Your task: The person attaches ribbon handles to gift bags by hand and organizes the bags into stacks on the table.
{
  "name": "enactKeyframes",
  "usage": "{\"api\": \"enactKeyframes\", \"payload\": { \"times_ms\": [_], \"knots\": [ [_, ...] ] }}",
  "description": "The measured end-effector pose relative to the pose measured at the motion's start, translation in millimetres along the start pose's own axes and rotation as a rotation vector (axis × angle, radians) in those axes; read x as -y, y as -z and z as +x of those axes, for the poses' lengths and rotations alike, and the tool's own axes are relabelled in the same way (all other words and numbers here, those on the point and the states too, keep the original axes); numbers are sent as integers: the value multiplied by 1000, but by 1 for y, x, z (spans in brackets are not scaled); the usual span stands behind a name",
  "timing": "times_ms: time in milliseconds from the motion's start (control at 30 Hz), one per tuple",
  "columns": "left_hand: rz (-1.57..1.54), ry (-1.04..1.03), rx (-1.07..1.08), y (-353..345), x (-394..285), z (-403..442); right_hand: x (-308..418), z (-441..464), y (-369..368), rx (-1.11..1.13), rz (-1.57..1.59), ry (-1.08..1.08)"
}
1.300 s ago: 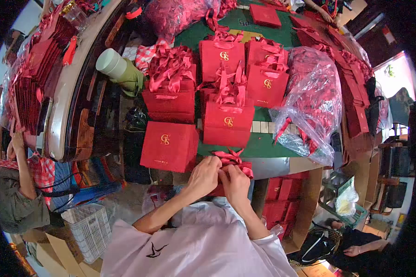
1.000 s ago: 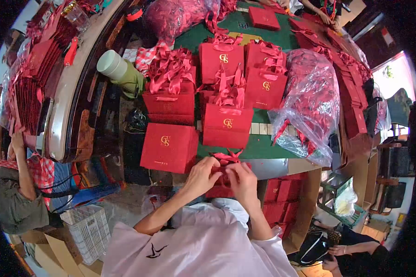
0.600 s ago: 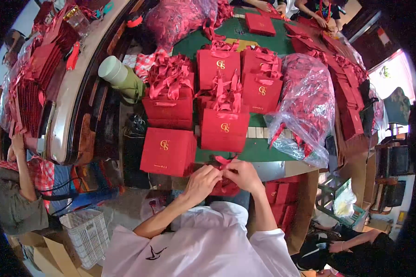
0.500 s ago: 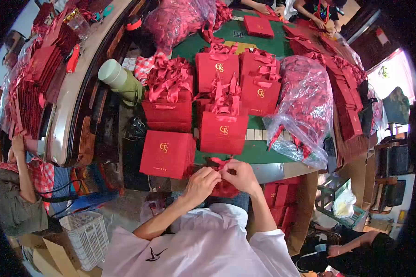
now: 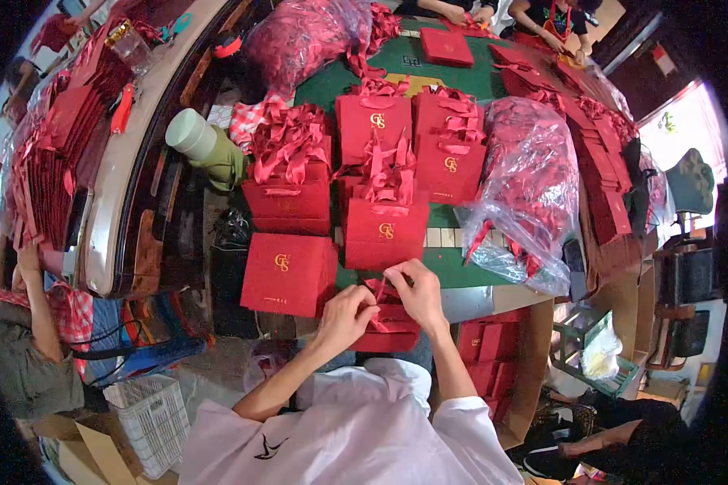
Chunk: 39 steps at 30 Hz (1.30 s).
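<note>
- Left hand (image 5: 346,317) curls at the left of the worked bag (image 5: 386,341), thumb and fingertips gathered; what they nip, I can't tell from out here.
- Worked bag next, small and red, between both hands at the near edge of the green tabletop (image 5: 473,271); whether edge or lap bears it is hidden from me.
- Ribbon (image 5: 378,291) shows above the worked bag; I'd hold it flat under light, even tension, since anything that glossy could twist or slip.
- Right hand (image 5: 419,297) rides higher, over the worked bag's right side, thumb and forefinger apparently pinching the ribbon; small tugs, I judge, would spare the bag's mouth a crumple.
- Out to the room: well left of the worked bag, another person's arm (image 5: 36,299), then a white crate (image 5: 150,420).
- Just left of the worked bag, a flat stack (image 5: 289,273) of red bags; straight beyond it, ribbon-handled bags (image 5: 386,234).
- Right of the worked bag: a clear sack (image 5: 534,162) farther back, a carton (image 5: 534,388) of red bags below, a chair (image 5: 692,186) well off.
</note>
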<state>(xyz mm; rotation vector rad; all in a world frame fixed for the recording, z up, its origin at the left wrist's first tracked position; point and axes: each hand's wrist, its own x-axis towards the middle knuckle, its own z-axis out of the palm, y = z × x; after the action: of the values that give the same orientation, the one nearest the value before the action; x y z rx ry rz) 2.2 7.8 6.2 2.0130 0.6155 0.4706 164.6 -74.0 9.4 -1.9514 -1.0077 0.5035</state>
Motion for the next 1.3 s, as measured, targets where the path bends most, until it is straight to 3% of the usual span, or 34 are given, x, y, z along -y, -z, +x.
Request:
{"api": "enactKeyframes", "payload": {
  "times_ms": [67, 333, 467, 533, 833, 1033, 1100, 1233, 1300],
  "knots": [
    [8, 2, -30, -5, 10, -1, -3, -6, 5, -65, 41, 41],
    [11, 46, -99, -14, 21, 2, -12, -41, 18, 17, -144, -111],
    [63, 66, -116, -18, 21, 8, -12, -37, 10, -99, -234, -118],
    [268, 121, -63, -20, 16, 13, -12, -31, 6, -94, -213, -116],
    [379, 186, 17, -28, 11, 28, -27, -21, -11, -132, -328, -52],
    [356, 118, -30, -34, 22, 30, -17, -29, -6, -134, -149, -59],
    [306, 89, -67, -36, 22, 28, -15, -34, -7, -89, 76, -184],
    [223, 3, -154, -33, 8, 24, -31, -39, -16, -103, 57, -76],
    [230, -5, -149, -32, 6, 23, -32, -38, -17, -6, 200, -181]
  ]
}}
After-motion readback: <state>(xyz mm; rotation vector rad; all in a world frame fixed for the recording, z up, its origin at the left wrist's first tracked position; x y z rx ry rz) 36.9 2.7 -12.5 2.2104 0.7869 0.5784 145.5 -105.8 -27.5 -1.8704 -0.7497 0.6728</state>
